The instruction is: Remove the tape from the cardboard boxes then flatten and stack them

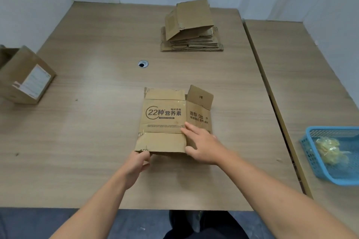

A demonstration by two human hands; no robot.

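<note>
Cardboard, flattened: the printed box (165, 120) lies at the middle of the desk (97, 122), one far flap tilted up. My left hand (136, 163) pinches its torn near-left corner between thumb and fingers. My right hand (202, 145) rests on its right panel, fingers spread. Far off sits the stack of flattened boxes (191, 31); an unflattened box (23, 75) at left; a blue basket (334, 153) at right.

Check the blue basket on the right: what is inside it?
The blue basket holds a crumpled wad of yellowish clear tape. Anything beneath the wad is covered, and the basket's right part is out of frame.
</note>
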